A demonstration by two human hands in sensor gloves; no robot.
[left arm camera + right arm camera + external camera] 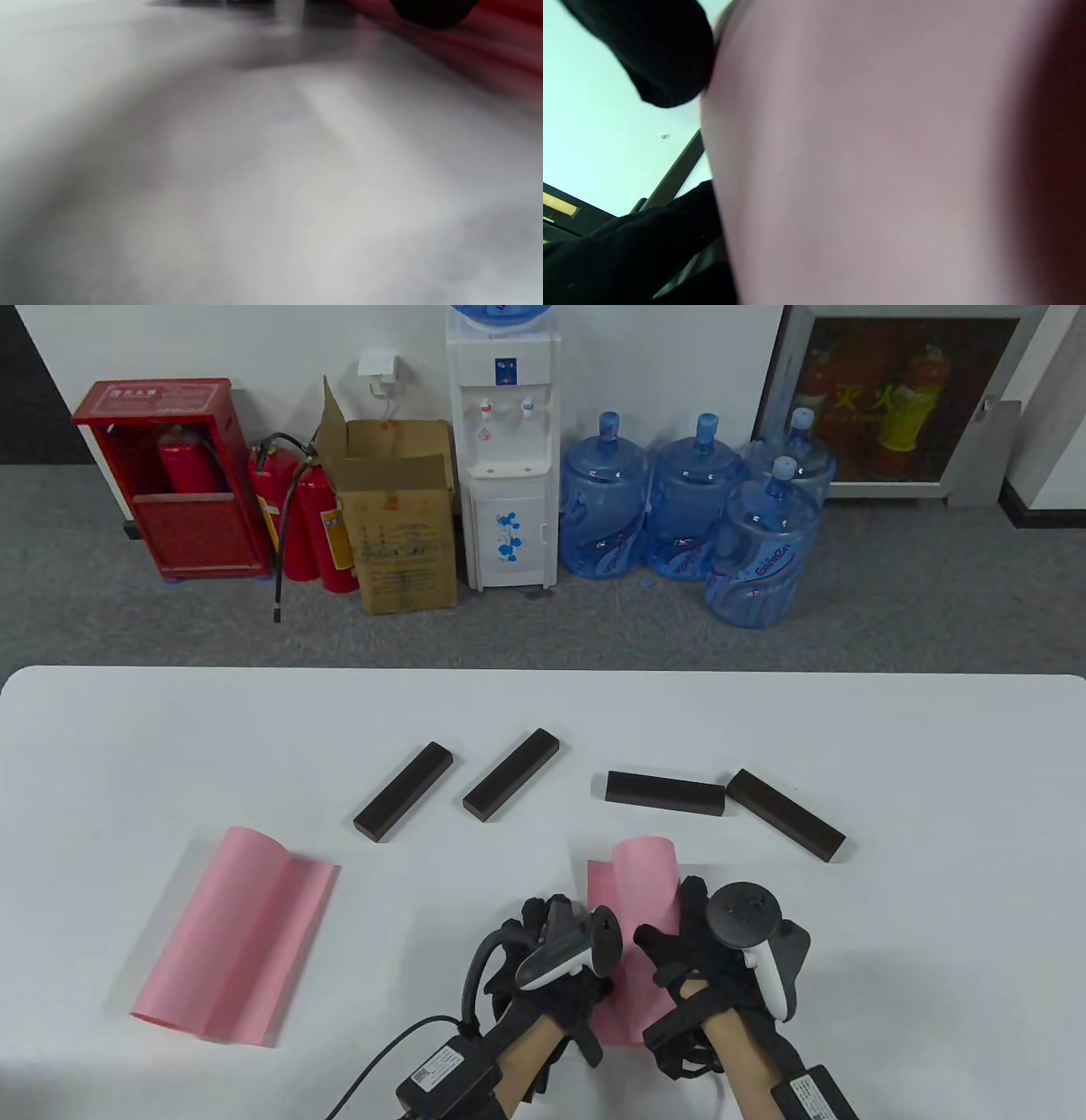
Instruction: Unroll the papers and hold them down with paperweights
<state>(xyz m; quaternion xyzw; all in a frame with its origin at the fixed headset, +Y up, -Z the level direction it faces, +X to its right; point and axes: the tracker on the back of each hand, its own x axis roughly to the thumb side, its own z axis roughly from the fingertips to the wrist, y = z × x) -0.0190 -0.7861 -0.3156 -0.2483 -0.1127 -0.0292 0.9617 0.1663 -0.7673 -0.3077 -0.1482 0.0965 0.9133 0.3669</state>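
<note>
White table (127, 746): both hands' grip rests on pink roll (635, 874) (curled)

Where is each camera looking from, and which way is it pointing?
Table view: high up, looking down at the table, two pink papers, four dark blocks; both gloved hands show, left hand, right hand.
Left wrist view: very low over the table, blurry; a dark fingertip at top.
Right wrist view: pressed close to the pink paper; black fingers beside it.
Shared: that paper between the hands.

four blocks (594, 797) behind two papers (233, 937) | hands (645, 959) on right paper
</note>
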